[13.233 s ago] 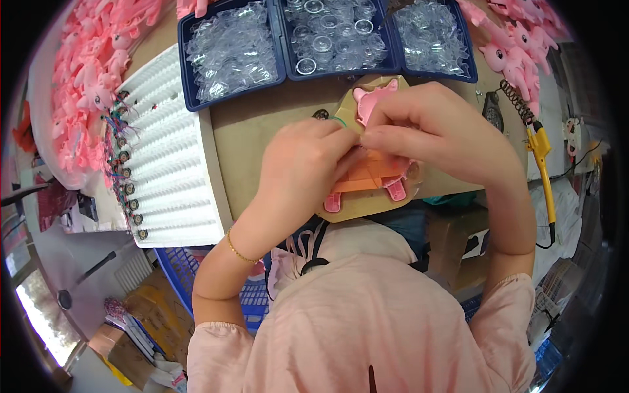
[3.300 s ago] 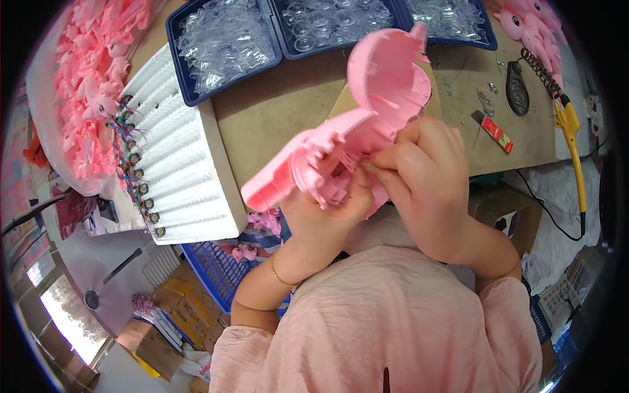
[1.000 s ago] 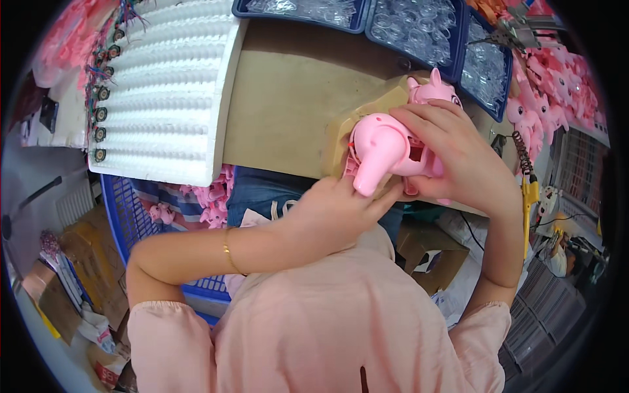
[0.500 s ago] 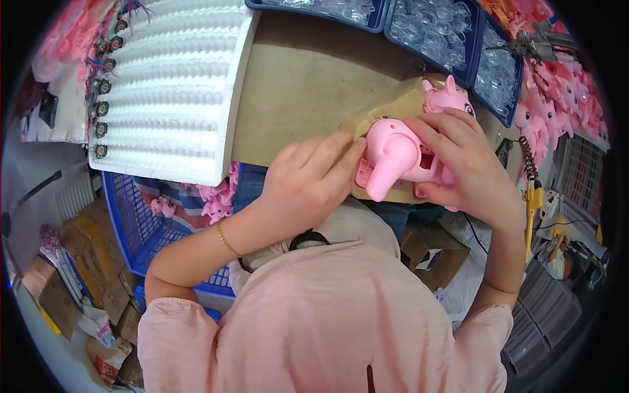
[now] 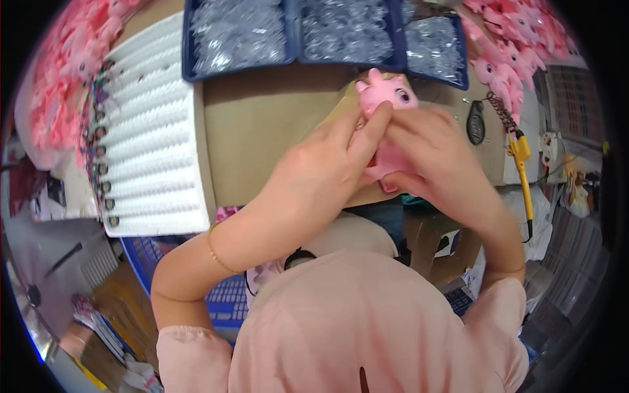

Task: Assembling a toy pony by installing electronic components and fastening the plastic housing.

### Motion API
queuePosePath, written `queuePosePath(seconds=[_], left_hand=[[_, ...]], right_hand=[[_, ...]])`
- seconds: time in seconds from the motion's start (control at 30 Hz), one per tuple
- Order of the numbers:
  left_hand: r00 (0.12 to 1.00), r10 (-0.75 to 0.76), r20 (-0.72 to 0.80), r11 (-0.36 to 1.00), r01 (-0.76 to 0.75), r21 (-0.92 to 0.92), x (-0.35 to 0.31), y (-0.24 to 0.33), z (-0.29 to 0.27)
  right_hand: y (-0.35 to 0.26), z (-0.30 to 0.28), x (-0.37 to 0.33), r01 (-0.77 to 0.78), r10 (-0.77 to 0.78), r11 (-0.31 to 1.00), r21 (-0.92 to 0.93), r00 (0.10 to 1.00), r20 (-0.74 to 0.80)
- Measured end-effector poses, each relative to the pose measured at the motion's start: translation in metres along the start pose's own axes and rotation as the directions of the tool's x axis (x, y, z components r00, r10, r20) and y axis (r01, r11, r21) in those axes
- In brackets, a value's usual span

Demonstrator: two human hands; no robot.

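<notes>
A pink plastic toy pony (image 5: 383, 92) with pointed ears and a dark printed eye lies at the near side of the worktable. My right hand (image 5: 436, 154) wraps round its right side, fingers bent over the neck and thumb low by a leg. From the left, my left hand (image 5: 318, 164) reaches across the body, its fingers closed against the toy just below the head. Between them the two hands cover most of the body, and I cannot make out any small part under the fingertips. A yellowish pad (image 5: 341, 105) shows partly behind the toy.
Blue trays (image 5: 295, 52) of clear plastic parts line the back. A white foam tray (image 5: 154, 150) with wired round parts stands left. At right hangs a yellow-handled tool (image 5: 521, 154) on a coiled cord, beside a black oval part (image 5: 476, 123). Pink toys (image 5: 501, 75) pile up behind.
My left hand has moved from the toy's rounded rear up over its body towards the neck, hiding the leg that showed. My right hand still holds the toy. The whole view has shifted.
</notes>
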State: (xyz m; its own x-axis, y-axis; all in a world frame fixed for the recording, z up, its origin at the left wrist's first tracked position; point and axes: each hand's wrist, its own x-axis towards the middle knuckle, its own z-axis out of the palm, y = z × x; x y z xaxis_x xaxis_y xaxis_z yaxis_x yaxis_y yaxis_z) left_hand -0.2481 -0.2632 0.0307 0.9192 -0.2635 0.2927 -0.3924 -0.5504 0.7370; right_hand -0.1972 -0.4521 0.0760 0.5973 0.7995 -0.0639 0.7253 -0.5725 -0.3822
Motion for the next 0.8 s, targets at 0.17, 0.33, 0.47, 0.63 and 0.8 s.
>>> queuePosePath(seconds=[0.17,0.33,0.47,0.63,0.8], left_hand=[[0.882,0.013,0.471,0.959,-0.145,0.243,0.019,0.005,-0.005],[0.922,0.014,0.388,0.919,-0.164,0.358,0.016,0.010,0.004],[0.932,-0.036,0.360,0.892,-0.133,0.432,0.017,0.016,0.007],[0.927,-0.040,0.374,0.885,-0.141,0.445,0.019,0.015,0.009],[0.942,-0.015,0.336,0.853,-0.163,0.495,0.014,0.017,0.018]], right_hand=[[0.000,0.021,-0.066,-0.633,0.522,0.059,0.772,0.679,0.516],[-0.016,0.045,-0.054,-0.555,0.529,-0.091,0.827,0.676,0.513],[-0.020,0.052,-0.060,-0.453,0.520,-0.173,0.874,0.712,0.472],[0.004,0.007,-0.049,-0.619,0.511,0.473,0.627,0.773,0.377],[0.055,0.023,0.037,-0.104,0.166,0.977,0.188,0.921,-0.352]])
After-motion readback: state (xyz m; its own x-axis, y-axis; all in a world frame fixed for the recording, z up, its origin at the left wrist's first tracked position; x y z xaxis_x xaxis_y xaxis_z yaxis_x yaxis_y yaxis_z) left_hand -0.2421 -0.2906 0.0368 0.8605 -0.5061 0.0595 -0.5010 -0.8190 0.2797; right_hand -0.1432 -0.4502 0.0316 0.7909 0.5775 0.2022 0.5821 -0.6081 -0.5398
